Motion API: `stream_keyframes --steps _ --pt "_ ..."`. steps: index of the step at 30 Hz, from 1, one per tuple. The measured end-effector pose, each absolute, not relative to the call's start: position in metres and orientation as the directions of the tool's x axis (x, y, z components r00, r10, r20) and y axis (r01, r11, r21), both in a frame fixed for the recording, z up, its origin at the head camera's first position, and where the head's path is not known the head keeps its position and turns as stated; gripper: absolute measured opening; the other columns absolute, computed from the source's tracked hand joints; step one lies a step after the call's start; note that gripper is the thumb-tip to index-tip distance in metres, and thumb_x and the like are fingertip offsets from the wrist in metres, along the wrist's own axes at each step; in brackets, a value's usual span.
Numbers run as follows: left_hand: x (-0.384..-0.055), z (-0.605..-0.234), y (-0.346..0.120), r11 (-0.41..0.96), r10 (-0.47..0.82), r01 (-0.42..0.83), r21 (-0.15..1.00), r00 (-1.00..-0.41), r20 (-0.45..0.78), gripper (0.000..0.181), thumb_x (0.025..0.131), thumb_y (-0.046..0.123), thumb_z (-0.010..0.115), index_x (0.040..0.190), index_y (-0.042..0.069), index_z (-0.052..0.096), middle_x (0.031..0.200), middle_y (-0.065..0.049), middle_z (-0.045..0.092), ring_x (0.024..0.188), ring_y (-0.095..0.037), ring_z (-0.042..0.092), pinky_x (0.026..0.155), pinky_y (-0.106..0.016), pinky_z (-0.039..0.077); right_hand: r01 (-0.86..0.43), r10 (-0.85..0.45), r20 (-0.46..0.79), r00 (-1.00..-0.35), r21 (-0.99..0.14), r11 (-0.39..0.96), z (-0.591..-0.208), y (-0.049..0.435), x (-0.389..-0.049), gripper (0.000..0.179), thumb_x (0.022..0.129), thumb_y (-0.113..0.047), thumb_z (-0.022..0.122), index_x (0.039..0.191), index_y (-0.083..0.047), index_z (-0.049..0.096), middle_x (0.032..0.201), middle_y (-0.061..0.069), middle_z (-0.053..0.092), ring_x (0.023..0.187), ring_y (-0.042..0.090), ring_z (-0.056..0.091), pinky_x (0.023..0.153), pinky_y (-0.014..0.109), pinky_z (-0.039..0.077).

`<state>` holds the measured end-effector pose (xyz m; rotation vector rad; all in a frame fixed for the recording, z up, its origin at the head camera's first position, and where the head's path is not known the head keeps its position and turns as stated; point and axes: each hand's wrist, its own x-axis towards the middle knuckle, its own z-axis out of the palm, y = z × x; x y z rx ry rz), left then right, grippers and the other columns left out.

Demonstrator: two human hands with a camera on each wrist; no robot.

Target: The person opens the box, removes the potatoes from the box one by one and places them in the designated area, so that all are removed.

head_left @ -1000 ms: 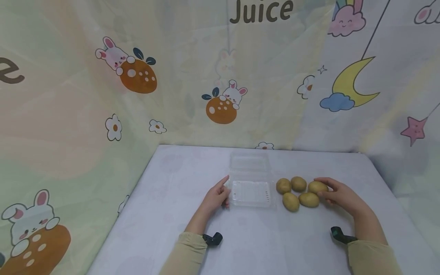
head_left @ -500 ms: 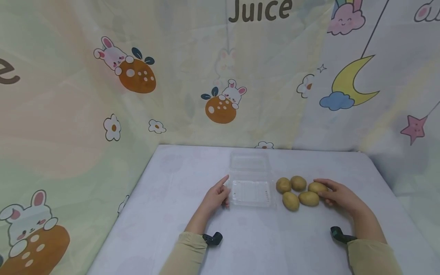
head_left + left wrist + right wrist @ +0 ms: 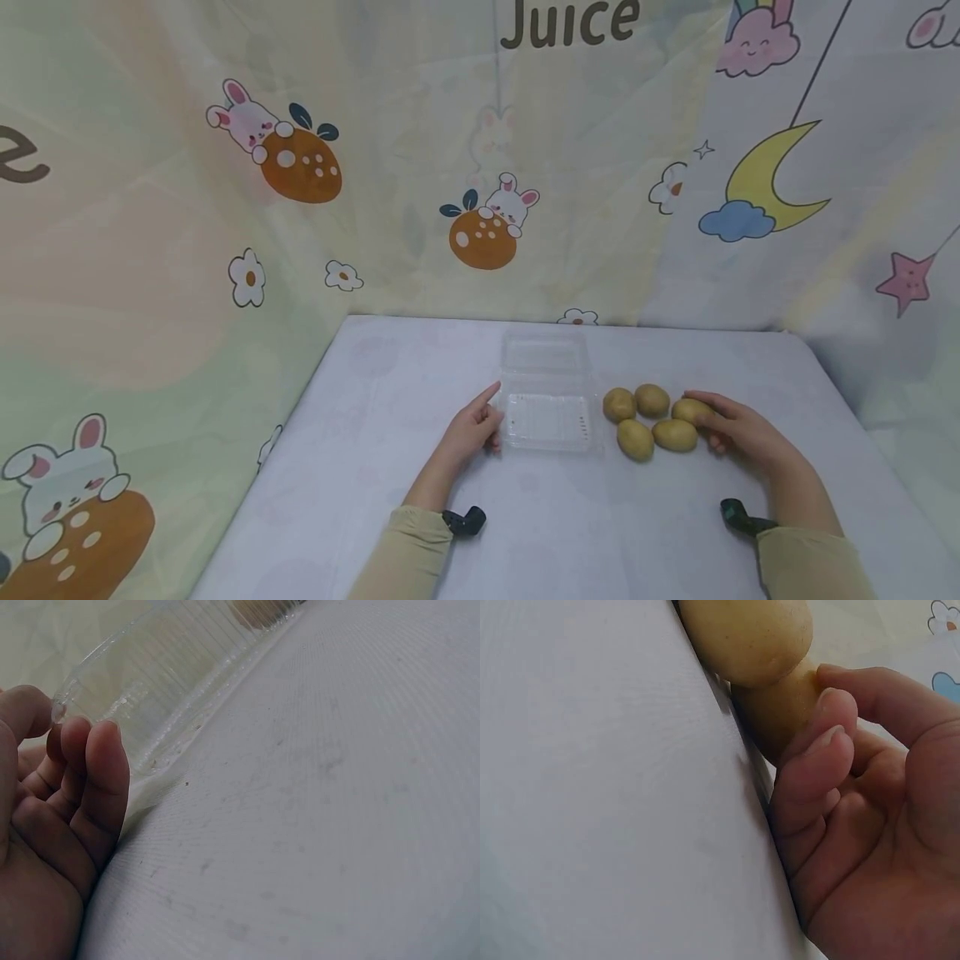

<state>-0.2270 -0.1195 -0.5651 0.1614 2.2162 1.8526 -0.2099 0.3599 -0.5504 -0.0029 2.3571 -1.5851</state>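
Note:
A clear plastic clamshell box lies on the table with its lid folded back, away from me. My left hand is at the box's left edge; its index finger points forward and the others are curled. In the left wrist view a fingertip meets the rim of the box. Several potatoes sit in a cluster right of the box. My right hand holds the rightmost potato, thumb on the near side and index finger on the far side. The right wrist view shows this potato partly hidden by another potato.
A white cloth covers the table. Printed fabric with rabbits and fruit hangs behind and at the sides. Black wrist cameras sit on both wrists, below beige sleeves.
The right thumb has shifted slightly on the potato. The left hand, the box and the potatoes stay in the same places.

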Motion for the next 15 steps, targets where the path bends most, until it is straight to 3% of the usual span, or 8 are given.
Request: stream_keyframes --steps 13,15 --pt "-0.228 -0.569 -0.118 0.187 0.237 -0.08 0.979 -0.963 -0.124 0.057 0.097 0.028 0.062 0.149 0.038 0.041 0.078 -0.003 0.058 0.062 -0.017 0.062 0.062 -0.033 0.059 0.149 -0.164 -0.23 -0.959 -0.905 0.399 -0.545 0.358 -0.206 0.067 0.1 -0.041 0.056 0.151 -0.005 0.034 0.109 -0.016 0.057 0.064 0.011 0.054 0.057 0.028 0.051" --pt "-0.228 -0.568 -0.118 0.188 0.238 -0.09 0.978 -0.962 -0.135 0.056 0.097 0.029 0.061 0.149 0.039 0.041 0.079 -0.004 0.058 0.063 -0.018 0.063 0.062 -0.034 0.059 0.156 -0.145 -0.247 -0.958 -0.875 0.458 -0.54 0.356 -0.205 0.066 0.1 -0.043 0.054 0.152 -0.008 0.034 0.1 -0.01 0.058 0.062 0.012 0.053 0.058 0.029 0.05"
